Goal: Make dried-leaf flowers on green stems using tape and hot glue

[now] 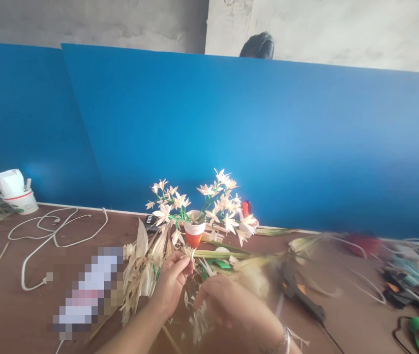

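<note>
My left hand (174,278) is closed in a pinch, with a small pale strip (193,254) showing at the fingertips. It looks like dried husk, though most of it is hidden. My right hand (224,297) hangs lower over scattered husk scraps (198,327), its fingers pointing down and smeared by motion. Just beyond both hands stands an orange and white paper cup (194,237). Green-stemmed artificial flowers (227,206) with cream petals spread out from the cup to both sides. Dried husks (143,275) lie heaped left of my left hand.
A black glue gun (300,295) with a cord lies to the right. White cables (52,231) and a pixelated object (87,295) are at left, with a white tub (21,201) behind. Clutter (416,285) covers the far right. A blue partition (231,132) closes the back; a person's head (259,45) shows above.
</note>
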Demonstrator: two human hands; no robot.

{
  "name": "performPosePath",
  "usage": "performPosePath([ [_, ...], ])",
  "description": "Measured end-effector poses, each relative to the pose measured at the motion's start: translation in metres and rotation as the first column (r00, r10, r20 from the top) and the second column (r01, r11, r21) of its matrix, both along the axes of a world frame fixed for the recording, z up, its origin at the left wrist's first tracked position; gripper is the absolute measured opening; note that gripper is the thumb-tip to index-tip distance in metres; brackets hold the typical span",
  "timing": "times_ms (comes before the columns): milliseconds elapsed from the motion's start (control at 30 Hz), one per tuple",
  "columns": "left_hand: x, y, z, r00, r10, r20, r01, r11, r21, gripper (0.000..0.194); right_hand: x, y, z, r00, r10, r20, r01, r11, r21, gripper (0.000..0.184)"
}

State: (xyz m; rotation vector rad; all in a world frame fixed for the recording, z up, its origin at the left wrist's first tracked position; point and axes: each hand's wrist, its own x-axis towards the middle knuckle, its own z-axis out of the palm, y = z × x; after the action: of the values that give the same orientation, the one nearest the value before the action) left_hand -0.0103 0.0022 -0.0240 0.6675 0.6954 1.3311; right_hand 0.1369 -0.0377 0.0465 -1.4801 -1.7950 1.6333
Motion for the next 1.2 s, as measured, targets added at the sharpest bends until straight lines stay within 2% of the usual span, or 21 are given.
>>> performPosePath([
  [133,0.000,0.001,-0.001,0.999,0.017,-0.029,-0.016,1.000,0.012,0.017,-0.001,0.000,-0.006,0.998,-0.051,-0.034,0.050,0.998,-0.035,0.035],
  [300,-0.001,0.002,-0.005,0.995,0.074,-0.062,-0.072,0.997,0.028,0.015,-0.005,0.006,-0.028,0.963,-0.211,-0.170,0.195,0.975,-0.102,0.017],
  [433,-0.001,0.001,-0.007,0.984,0.124,-0.126,-0.125,0.992,0.000,0.015,-0.010,0.009,-0.041,0.938,-0.283,-0.201,0.269,0.958,-0.097,0.013],
  [700,-0.001,0.002,-0.008,0.948,0.178,-0.262,-0.186,0.983,-0.005,0.017,-0.010,0.008,-0.037,0.945,-0.287,-0.156,0.271,0.955,-0.120,0.012],
  [833,-0.005,0.008,-0.008,0.909,0.297,-0.293,-0.302,0.953,0.031,0.016,-0.008,0.009,-0.038,0.957,-0.269,-0.110,0.255,0.959,-0.123,0.012],
  [1033,-0.012,0.014,-0.008,0.835,0.461,-0.299,-0.470,0.881,0.047,0.014,-0.005,0.012,-0.050,0.962,-0.256,-0.089,0.247,0.963,-0.107,0.015],
  [1100,-0.012,0.014,-0.007,0.824,0.491,-0.283,-0.494,0.867,0.067,0.014,-0.003,0.014,-0.054,0.967,-0.253,-0.036,0.250,0.966,-0.060,0.018],
  [1133,-0.012,0.013,-0.007,0.823,0.495,-0.277,-0.493,0.866,0.082,0.014,-0.003,0.014,-0.056,0.967,-0.256,0.003,0.256,0.967,0.007,0.018],
  [1200,-0.012,0.012,-0.006,0.829,0.483,-0.282,-0.473,0.874,0.108,0.014,-0.004,0.017,-0.060,0.953,-0.281,0.110,0.250,0.939,0.234,0.018],
])
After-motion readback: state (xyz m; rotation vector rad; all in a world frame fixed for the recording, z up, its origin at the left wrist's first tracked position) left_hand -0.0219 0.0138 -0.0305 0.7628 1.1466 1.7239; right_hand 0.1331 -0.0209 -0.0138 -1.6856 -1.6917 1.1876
